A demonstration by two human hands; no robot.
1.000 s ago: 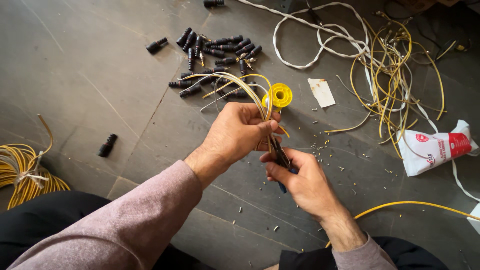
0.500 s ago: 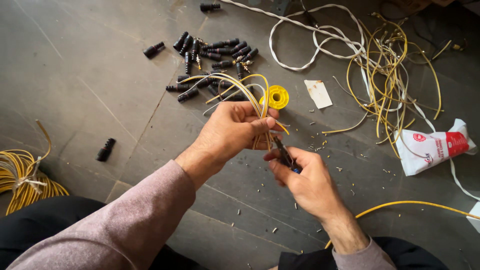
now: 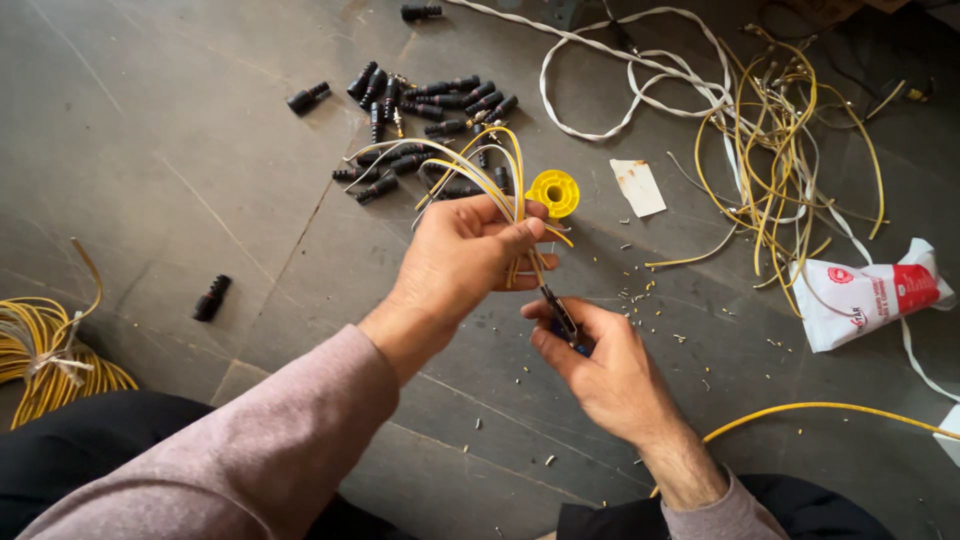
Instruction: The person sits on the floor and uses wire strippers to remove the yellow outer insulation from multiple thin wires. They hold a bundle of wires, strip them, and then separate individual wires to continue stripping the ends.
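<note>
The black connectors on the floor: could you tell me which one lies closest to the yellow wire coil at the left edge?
The lone black connector on the bare floor, just right of the yellow wire coil. The others cluster in the connector pile higher up.

White plastic pouch (image 3: pixel 868 298) with a red end and a round red mark, lying crumpled at right on the grey floor; small white paper slip (image 3: pixel 637 187) near centre top.

Soft even daylight, faint shadows, sharp focus, slight edge distortion.
</note>
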